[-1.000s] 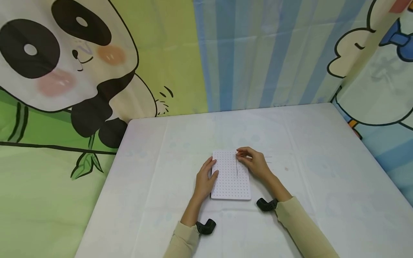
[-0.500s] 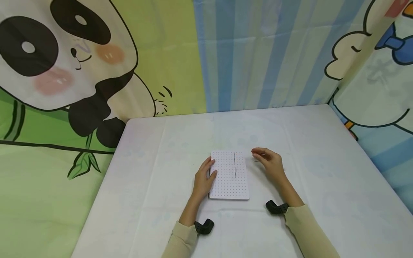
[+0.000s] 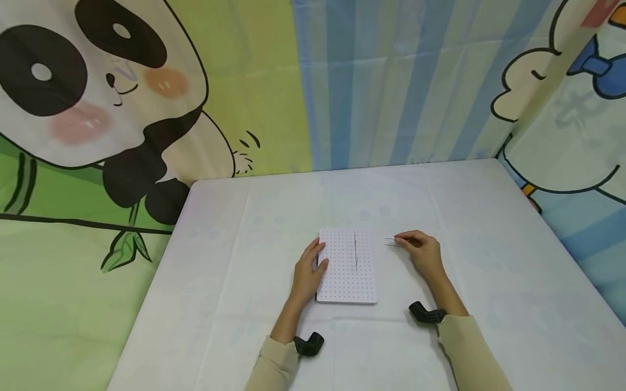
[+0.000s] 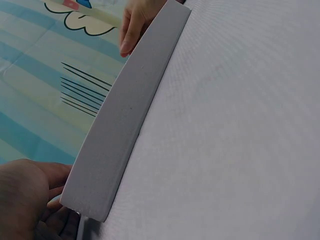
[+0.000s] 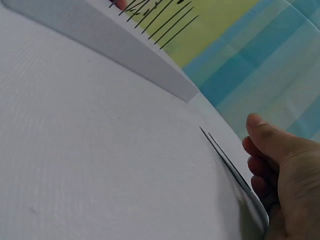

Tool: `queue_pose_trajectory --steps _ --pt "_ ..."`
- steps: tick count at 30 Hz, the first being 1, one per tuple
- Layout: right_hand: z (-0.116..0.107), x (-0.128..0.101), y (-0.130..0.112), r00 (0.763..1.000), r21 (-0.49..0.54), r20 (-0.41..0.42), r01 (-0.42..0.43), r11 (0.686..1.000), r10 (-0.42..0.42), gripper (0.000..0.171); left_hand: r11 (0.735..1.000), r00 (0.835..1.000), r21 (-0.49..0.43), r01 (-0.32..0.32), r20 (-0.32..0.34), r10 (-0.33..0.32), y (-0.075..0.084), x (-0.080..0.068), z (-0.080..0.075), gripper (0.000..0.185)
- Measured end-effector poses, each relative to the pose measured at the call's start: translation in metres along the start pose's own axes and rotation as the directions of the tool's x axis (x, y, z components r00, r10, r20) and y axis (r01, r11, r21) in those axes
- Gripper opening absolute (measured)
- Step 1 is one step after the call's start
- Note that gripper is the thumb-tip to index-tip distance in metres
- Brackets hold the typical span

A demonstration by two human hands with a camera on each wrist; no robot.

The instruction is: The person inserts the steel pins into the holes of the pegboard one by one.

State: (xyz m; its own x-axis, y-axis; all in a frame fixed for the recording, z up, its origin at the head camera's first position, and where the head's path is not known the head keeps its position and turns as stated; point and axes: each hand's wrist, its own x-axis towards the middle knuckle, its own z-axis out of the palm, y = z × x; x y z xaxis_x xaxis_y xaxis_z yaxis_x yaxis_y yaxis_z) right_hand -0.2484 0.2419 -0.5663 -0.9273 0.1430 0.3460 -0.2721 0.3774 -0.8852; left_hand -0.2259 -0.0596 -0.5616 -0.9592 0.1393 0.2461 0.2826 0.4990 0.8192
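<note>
Our right hand (image 3: 424,254) had left the white perforated foam board (image 3: 348,266) and reached the thin metal needles (image 3: 391,241) lying just beside it, fingers curled over them. Our left hand (image 3: 308,271) stayed pressing the board's edge, fingers relaxed. Needles already stood in the board (image 4: 82,90); nothing blocked us on the white tablecloth (image 3: 244,244).

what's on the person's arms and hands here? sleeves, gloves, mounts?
Both arms wear long beige sleeves: left sleeve, right sleeve. A black curved camera mount sits at each wrist: left mount, right mount. The left hand and right hand are bare, no gloves.
</note>
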Motion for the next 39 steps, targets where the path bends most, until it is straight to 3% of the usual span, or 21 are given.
queue_pose_trajectory --steps 8,19,39 --pt "0.0031 0.0002 0.0052 0.997 -0.142 0.025 0.075 0.987 -0.072 0.009 1.000 1.000 0.003 0.001 -0.003 -0.001 -0.0010 -0.0004 0.0003 0.043" --pt "0.0037 0.0023 0.0008 0.993 -0.282 0.099 0.088 0.955 -0.063 0.010 1.000 1.000 0.003 0.013 0.006 -0.013 0.0014 0.0009 -0.0001 0.044" --pt "0.0039 0.0023 -0.0017 0.984 -0.316 0.162 0.123 0.941 -0.075 0.007 1.000 1.000 -0.006 -0.017 -0.007 0.017 0.0001 0.0008 0.0007 0.043"
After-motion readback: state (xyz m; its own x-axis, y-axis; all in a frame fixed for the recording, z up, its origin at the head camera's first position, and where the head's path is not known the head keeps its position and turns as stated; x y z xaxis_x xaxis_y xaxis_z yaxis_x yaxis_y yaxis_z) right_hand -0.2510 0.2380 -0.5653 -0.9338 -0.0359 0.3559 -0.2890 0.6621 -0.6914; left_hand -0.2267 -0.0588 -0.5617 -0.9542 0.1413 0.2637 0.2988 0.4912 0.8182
